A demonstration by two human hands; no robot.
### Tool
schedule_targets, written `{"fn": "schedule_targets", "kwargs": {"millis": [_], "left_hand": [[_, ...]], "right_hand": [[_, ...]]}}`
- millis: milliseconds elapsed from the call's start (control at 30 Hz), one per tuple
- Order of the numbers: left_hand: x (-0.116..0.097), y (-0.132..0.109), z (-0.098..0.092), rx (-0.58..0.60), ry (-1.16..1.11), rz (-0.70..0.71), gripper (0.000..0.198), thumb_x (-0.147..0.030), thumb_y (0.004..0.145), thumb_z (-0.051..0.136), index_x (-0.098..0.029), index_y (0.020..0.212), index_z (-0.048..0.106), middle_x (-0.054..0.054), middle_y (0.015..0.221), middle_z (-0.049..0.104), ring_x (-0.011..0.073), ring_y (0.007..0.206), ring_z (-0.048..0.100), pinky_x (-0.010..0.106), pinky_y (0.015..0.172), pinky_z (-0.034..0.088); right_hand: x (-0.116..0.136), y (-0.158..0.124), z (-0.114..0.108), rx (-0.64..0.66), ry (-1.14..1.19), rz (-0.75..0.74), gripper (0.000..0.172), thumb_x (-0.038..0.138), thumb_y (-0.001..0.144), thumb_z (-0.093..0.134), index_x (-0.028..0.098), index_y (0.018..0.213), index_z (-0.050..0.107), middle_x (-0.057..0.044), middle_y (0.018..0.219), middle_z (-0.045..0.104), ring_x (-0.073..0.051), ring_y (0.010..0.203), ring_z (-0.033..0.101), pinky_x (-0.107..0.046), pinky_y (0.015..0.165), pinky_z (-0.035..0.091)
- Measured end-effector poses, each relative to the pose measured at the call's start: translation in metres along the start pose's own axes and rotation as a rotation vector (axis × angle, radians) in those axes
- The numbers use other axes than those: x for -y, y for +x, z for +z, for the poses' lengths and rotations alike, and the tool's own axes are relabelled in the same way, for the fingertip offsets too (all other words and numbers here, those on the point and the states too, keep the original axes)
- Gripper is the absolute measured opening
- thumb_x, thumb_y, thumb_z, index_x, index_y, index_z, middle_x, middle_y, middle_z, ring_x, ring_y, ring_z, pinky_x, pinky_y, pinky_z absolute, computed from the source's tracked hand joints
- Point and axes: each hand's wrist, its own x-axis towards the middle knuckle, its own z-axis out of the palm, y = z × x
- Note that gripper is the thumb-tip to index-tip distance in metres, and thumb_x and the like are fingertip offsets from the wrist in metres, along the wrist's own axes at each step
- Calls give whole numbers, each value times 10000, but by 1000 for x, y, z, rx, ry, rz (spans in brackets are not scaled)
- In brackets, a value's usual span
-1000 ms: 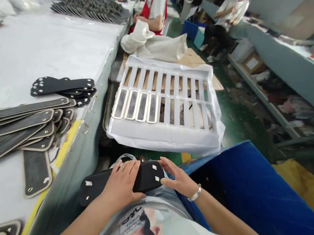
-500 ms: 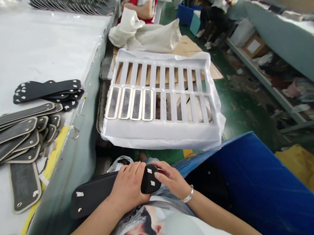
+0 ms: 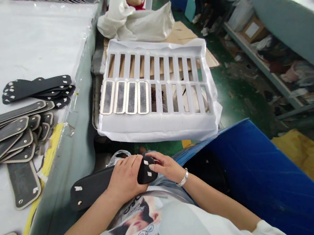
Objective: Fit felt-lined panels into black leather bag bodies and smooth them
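A black round-ended strip (image 3: pixel 95 186) is lying across the person's lap (image 3: pixel 166 185) at the lower centre of the frame, its long axis running left to right and rising slightly toward the right. The left hand (image 3: pixel 125 175) is draping over it, that grip clasping it with fingers toward the far edge and thumb on the near side. The right hand (image 3: pixel 167 166) is sitting nearer the right end, where two white tabs (image 3: pixel 149 173) are showing; its grip is pinching that end, thumb on top, fingertips mostly hiding behind. So the strip is extending leftward from the right grip, passing under the left. A white slotted frame (image 3: pixel 158 125) is lying beyond both hands, a blue bin (image 3: pixel 260 180) is filling the lower right, and the counter (image 3: pixel 26 39) is carrying dark pale-edged strips (image 3: pixel 12 133) at the left
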Motion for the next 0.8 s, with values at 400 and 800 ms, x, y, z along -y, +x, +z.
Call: {"fn": "schedule_targets", "kwargs": {"millis": [400, 800], "left_hand": [[-4, -3, 6, -29, 1, 23, 664, -393, 657, 626, -150, 1249, 451, 138, 1222, 555, 293, 1119, 494, 438, 978, 318], [96, -117, -52, -154, -244, -428, 796, -470, 697, 638, -208, 1375, 312, 126, 1371, 448, 283, 1237, 439, 478, 1051, 313]], "right_hand": [[-6, -7, 2, 57, -68, -81, 540, 369, 786, 586, 190, 1279, 457, -98, 1292, 493, -224, 1203, 447, -397, 1026, 360], [39, -7, 7, -3, -882, -352, 645, 420, 788, 575, 177, 1352, 378, -143, 1358, 438, -278, 1266, 383, -501, 1061, 303]]}}
